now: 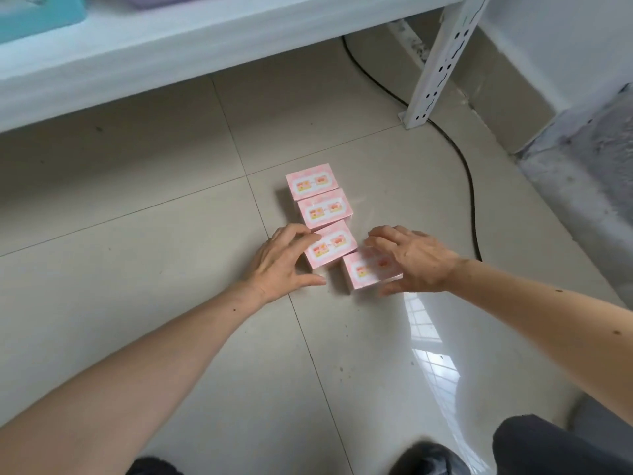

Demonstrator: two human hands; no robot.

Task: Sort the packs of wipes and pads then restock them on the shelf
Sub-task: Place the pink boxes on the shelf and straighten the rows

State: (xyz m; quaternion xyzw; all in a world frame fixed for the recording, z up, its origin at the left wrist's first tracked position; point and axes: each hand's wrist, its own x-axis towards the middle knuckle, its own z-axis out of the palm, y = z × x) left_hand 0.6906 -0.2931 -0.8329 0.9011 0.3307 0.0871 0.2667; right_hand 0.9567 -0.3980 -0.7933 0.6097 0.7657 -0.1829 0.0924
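Four small pink cardboard packs with little pictures on top lie on the shiny tiled floor [171,337]. Three of them touch in a row: the far pack [311,181], the middle pack [324,208] and the near pack [330,247]. The fourth pack [364,273] sits just beside the near one, a bit out of line. The left hand [279,264] curls around the near pack's side. The right hand [409,260] holds the fourth pack from above. The sorting looks nearly done, I think. None of these four packs is on the white metal shelf [137,53] yet, so the restocking is still left.
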